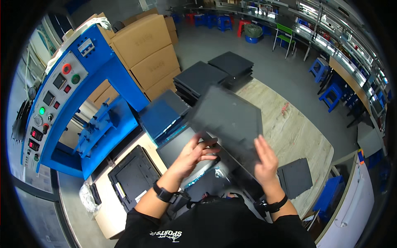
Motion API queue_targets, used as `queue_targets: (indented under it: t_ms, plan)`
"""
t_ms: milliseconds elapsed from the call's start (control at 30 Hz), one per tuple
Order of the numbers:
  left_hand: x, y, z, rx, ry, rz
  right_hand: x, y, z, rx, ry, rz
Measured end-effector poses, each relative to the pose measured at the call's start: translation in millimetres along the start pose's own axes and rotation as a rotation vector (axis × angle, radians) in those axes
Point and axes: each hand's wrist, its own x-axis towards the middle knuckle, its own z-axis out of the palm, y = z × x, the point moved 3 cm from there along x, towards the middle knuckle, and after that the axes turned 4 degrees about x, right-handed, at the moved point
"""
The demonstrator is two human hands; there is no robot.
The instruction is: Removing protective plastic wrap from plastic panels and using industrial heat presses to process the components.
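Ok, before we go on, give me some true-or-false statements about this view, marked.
1. The right hand is at the edge of a dark panel. True.
2. The machine on the left has a yellow frame. False: its frame is blue.
3. Cardboard boxes are stacked beyond the machine. True.
4. The left hand wears a glove. False: it is bare.
5. A green chair stands across the room. True.

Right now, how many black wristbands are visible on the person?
2: the left-wrist band and the right-wrist band, one per forearm. Both show; anything under the sleeves would be hidden.
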Motion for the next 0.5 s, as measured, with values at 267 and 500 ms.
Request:
queue_targets:
  t_ms: [267,500]
  plan:
    - [-17.3,6.9,-71.1,-0.377,0.437,0.154,4.5,-38.4,93.7,1.063,-0.097,0.487]
    - [-12.2,1.0,-72.7,-0.053,0.433,0.241,12.5,-58.4,134.2,1.843,-0.348,1.036]
